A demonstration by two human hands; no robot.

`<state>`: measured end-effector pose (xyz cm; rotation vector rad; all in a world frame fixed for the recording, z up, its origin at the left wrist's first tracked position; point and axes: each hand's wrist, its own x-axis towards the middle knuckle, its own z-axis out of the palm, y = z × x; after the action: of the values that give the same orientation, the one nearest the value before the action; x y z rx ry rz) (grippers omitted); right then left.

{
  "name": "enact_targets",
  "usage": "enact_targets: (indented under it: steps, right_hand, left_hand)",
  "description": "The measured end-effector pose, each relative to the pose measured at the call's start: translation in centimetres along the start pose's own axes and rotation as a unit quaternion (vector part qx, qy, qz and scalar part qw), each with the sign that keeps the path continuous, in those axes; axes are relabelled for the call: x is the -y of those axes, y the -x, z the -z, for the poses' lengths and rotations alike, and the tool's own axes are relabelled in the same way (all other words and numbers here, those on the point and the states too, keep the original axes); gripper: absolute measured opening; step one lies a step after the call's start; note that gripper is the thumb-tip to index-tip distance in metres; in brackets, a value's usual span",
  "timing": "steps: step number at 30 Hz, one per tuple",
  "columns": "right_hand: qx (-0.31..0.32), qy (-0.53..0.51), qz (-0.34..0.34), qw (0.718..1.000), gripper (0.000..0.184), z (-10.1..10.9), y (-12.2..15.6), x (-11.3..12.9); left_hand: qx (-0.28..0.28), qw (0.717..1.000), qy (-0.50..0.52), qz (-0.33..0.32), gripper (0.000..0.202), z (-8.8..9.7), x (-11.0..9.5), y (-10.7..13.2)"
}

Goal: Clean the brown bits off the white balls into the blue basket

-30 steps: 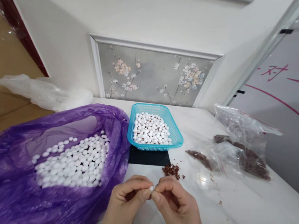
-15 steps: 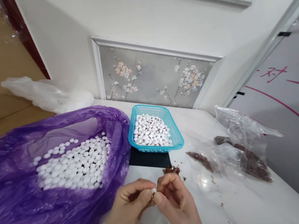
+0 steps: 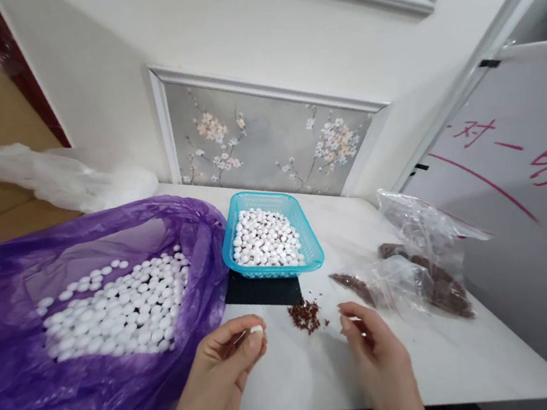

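Note:
My left hand (image 3: 226,362) pinches a small white bead (image 3: 256,329) between thumb and forefinger, just right of the purple plastic bag (image 3: 31,398) that holds several white beads (image 3: 111,312). My right hand (image 3: 375,346) hovers over the white table (image 3: 455,362) with fingers loosely curled, close to a small pile of reddish-brown bits (image 3: 305,314); I cannot make out anything in it. Behind the pile stands a blue basket (image 3: 313,253) full of white beads, on a black scale (image 3: 263,291).
Clear plastic bags (image 3: 423,266) with dark brown material lie at the right of the table. A crumpled clear bag (image 3: 63,179) rests at the back left by the wall. A whiteboard with red writing (image 3: 527,185) leans at the right.
My hands were together on one white bead; now they have parted. The right hand moved right toward the brown pile, while the left keeps the bead.

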<state>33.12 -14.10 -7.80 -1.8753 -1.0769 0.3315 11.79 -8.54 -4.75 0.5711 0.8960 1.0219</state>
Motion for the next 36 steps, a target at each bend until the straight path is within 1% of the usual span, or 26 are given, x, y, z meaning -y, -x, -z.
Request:
enact_targets:
  steps: [2, 3, 4, 5, 6, 7, 9, 10, 12, 13, 14, 16, 17, 18, 20, 22, 23, 24, 26, 28, 30, 33, 36]
  right_hand:
    - [0.018, 0.036, 0.014, 0.999, 0.033, -0.6, -0.1, -0.4]
    - [0.024, 0.046, 0.017, 0.999, 0.032, -0.9, -0.2, -0.5]
    - [0.029, 0.059, 0.019, 0.998, 0.032, -1.1, -0.2, -0.5]
    - [0.034, 0.072, 0.02, 0.997, 0.031, -1.3, -0.2, -0.5]
    - [0.038, 0.084, 0.021, 0.995, 0.03, -1.4, -0.3, -0.5]
    - [0.041, 0.095, 0.023, 0.994, 0.029, -1.5, -0.4, -0.6]
    - [0.044, 0.111, 0.029, 0.992, 0.028, -1.6, -0.4, -0.8]
    - [0.044, 0.116, 0.034, 0.992, 0.028, -1.7, -0.4, -0.9]
    - [0.041, 0.122, 0.043, 0.991, 0.029, -1.7, -0.4, -1.3]
    - [0.038, 0.124, 0.046, 0.99, 0.029, -1.8, -0.3, -1.4]
    - [0.035, 0.128, 0.046, 0.99, 0.029, -1.8, -0.1, -1.5]
    - [0.025, 0.135, 0.035, 0.99, 0.027, -1.9, 0.1, -1.5]
    - [0.018, 0.14, 0.025, 0.99, 0.026, -1.9, 0.3, -1.5]
    - [0.013, 0.145, 0.013, 0.989, 0.026, -1.9, 0.4, -1.4]
    - [0.006, 0.154, -0.013, 0.988, 0.025, -1.9, 0.5, -1.4]
    - [-0.005, 0.154, -0.034, 0.987, 0.024, -1.9, 0.5, -1.4]
    - [-0.016, 0.147, -0.036, 0.988, 0.025, -1.9, 0.5, -1.5]
    - [-0.03, 0.137, -0.029, 0.99, 0.026, -1.9, 0.5, -1.5]
    - [-0.057, 0.116, 0.003, 0.992, 0.031, -1.9, 0.5, -1.4]
    - [-0.072, 0.099, 0.039, 0.992, 0.034, -1.8, 0.6, -1.3]
    - [-0.077, 0.085, 0.047, 0.992, 0.033, -1.8, 0.8, -1.0]
    - [-0.086, 0.048, 0.036, 0.994, 0.031, -1.8, 1.1, -0.7]
    - [-0.098, -0.007, 0.048, 0.994, 0.031, -2.0, 1.4, -0.6]
  left_hand:
    - [0.02, 0.998, -0.037, -0.041, 0.02, -1.0, -0.4, -0.3]
    - [0.026, 0.993, -0.077, -0.083, 0.017, -1.7, -0.7, -0.7]
    - [0.027, 0.982, -0.128, -0.137, 0.016, -2.5, -1.0, -1.3]
    - [0.022, 0.965, -0.18, -0.192, 0.016, -3.3, -1.4, -2.1]
    - [0.015, 0.937, -0.241, -0.251, 0.018, -4.2, -1.8, -3.0]
    - [0.011, 0.923, -0.262, -0.28, 0.023, -5.0, -2.1, -3.9]
    - [0.021, 0.907, -0.288, -0.308, 0.036, -6.0, -2.7, -5.6]
    - [0.029, 0.901, -0.298, -0.315, 0.045, -6.3, -3.0, -6.1]
    - [0.045, 0.885, -0.327, -0.33, 0.059, -6.2, -3.5, -6.2]
    - [0.051, 0.878, -0.338, -0.336, 0.061, -5.9, -3.9, -5.9]
    - [0.056, 0.868, -0.354, -0.343, 0.059, -5.4, -4.4, -5.3]
    - [0.045, 0.837, -0.406, -0.364, 0.047, -4.1, -5.9, -3.8]
    - [0.026, 0.809, -0.45, -0.378, 0.039, -3.2, -6.9, -3.0]
    - [-0.004, 0.774, -0.5, -0.389, 0.032, -2.2, -7.9, -2.3]
    - [-0.07, 0.708, -0.591, -0.38, 0.029, 0.2, -9.9, -1.2]
    - [-0.094, 0.648, -0.676, -0.339, 0.03, 2.8, -11.3, -0.6]
    - [-0.097, 0.627, -0.708, -0.311, 0.031, 4.1, -11.6, -0.4]
    - [-0.09, 0.613, -0.734, -0.278, 0.031, 5.3, -11.7, -0.3]
    - [-0.072, 0.602, -0.761, -0.231, 0.032, 7.2, -11.3, -0.1]
    - [-0.054, 0.597, -0.772, -0.212, 0.032, 8.0, -10.5, 0.0]
    - [-0.046, 0.587, -0.781, -0.21, 0.032, 8.1, -9.9, -0.2]
    - [-0.046, 0.573, -0.787, -0.226, 0.031, 7.5, -9.4, -0.6]
    - [-0.041, 0.571, -0.783, -0.241, 0.029, 7.1, -9.4, -1.0]
